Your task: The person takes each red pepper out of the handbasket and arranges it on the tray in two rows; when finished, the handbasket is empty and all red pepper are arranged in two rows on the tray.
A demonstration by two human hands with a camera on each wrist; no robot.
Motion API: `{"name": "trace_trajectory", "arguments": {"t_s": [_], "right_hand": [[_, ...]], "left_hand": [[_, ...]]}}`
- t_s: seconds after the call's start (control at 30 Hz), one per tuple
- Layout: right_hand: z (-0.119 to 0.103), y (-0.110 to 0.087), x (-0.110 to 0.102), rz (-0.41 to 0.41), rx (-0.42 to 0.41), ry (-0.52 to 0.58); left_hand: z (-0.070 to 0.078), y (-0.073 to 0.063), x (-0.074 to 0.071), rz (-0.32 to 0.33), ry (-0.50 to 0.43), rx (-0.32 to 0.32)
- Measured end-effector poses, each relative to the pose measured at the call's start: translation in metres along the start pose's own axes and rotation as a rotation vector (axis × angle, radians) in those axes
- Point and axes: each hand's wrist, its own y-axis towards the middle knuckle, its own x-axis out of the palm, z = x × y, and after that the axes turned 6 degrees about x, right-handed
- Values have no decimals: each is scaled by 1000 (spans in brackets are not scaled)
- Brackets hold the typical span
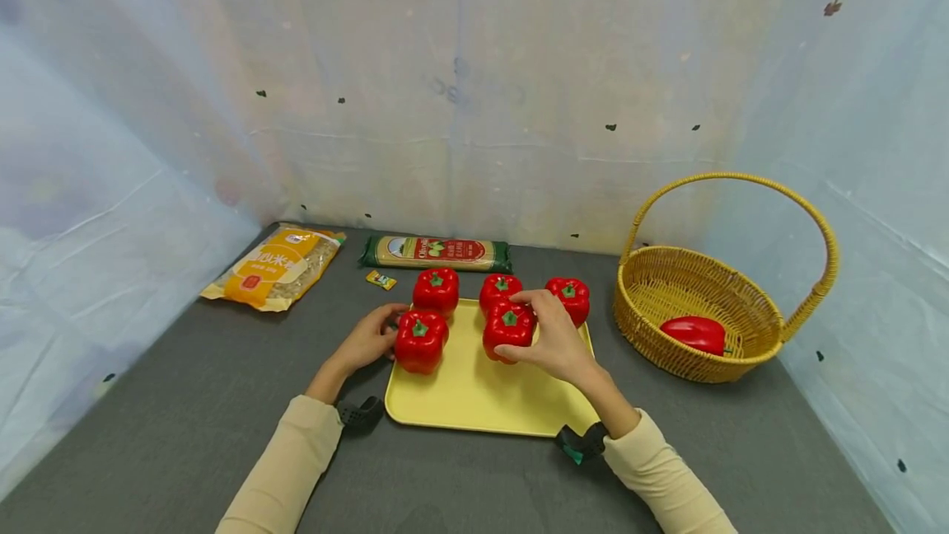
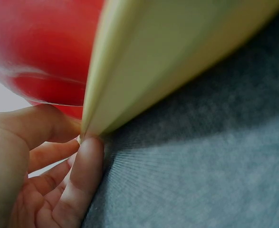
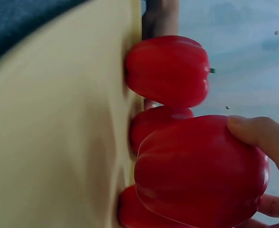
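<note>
A yellow tray [image 1: 474,410] lies on the table, with several red bell peppers on it. My left hand [image 1: 368,338] pinches the tray's left rim between thumb and fingers, as the left wrist view shows at the rim [image 2: 94,80]. Close beside that hand stands the front left bell pepper [image 1: 420,342], with another bell pepper [image 1: 436,291] behind it. My right hand [image 1: 554,342] grips a bell pepper [image 3: 201,171] over the tray, thumb on its near side and fingers round the far side. Behind it are a bell pepper [image 1: 498,287] and the back right bell pepper [image 1: 569,300].
At the right stands a yellow wicker basket [image 1: 626,307] with a tall handle and a red bell pepper [image 1: 695,334] inside. Along the back lie a bag of grain [image 1: 278,266], a pack of noodles [image 1: 437,253] and a small yellow-green packet [image 1: 381,279]. Curtains close off the back and sides.
</note>
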Motion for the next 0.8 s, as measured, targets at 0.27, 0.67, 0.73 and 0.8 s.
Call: {"name": "trace_trajectory", "arguments": {"t_s": [0.27,0.67,0.73,0.8], "right_hand": [[0,-2,13,-23,45,-29],[1,-3,19,-29,27,-50],[0,-4,19,-29,23,-54],[0,-4,18,-30,19,-58]], "left_hand": [[4,-2,0,-1,6,-12],[40,-15,-2,-17,19,14],[40,-15,-2,-18,18,14],[39,-15,-2,-18,18,14]]}}
